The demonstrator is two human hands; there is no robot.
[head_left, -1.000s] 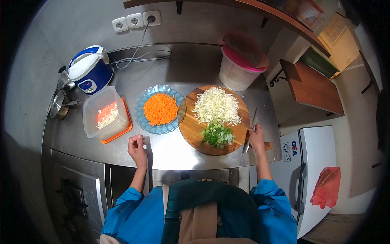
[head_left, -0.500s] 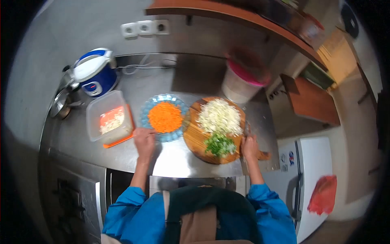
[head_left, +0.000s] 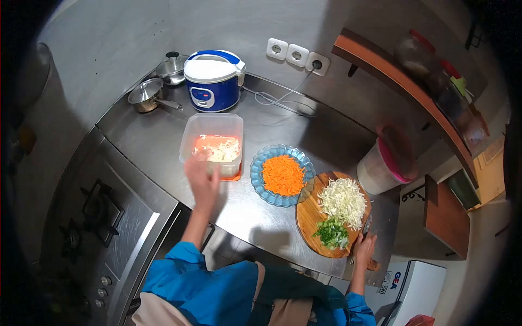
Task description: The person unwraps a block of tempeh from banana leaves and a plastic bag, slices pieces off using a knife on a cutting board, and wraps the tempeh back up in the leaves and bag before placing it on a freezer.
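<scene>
My left hand (head_left: 202, 176) is raised at the front of a clear plastic container (head_left: 187, 130), its fingers apart and a little blurred, with nothing seen in them. Pale chopped pieces (head_left: 224, 150) lie in the container, and an orange lid shows beneath it. At the right edge of a round wooden cutting board (head_left: 307, 220), my right hand (head_left: 364, 247) is closed around a knife (head_left: 367, 224); the fingers cover its handle. Shredded cabbage (head_left: 343, 202) and chopped green onion (head_left: 331, 233) rest on the board. Grated carrot (head_left: 283, 175) fills a blue glass plate (head_left: 262, 196) touching or overlapping the board's left side.
Behind the container stand a blue and white rice cooker (head_left: 215, 89) and two lidded metal pots (head_left: 145, 96). A pink-lidded tub (head_left: 375, 168) is behind the board. A gas stove (head_left: 103, 212) lies left, a wooden shelf (head_left: 402, 81) hangs at upper right.
The view has swung left. My left hand has gone from beside the carrot plate to the front of the plastic container, its fingers opening. My right hand stays at the board's edge with the knife.
</scene>
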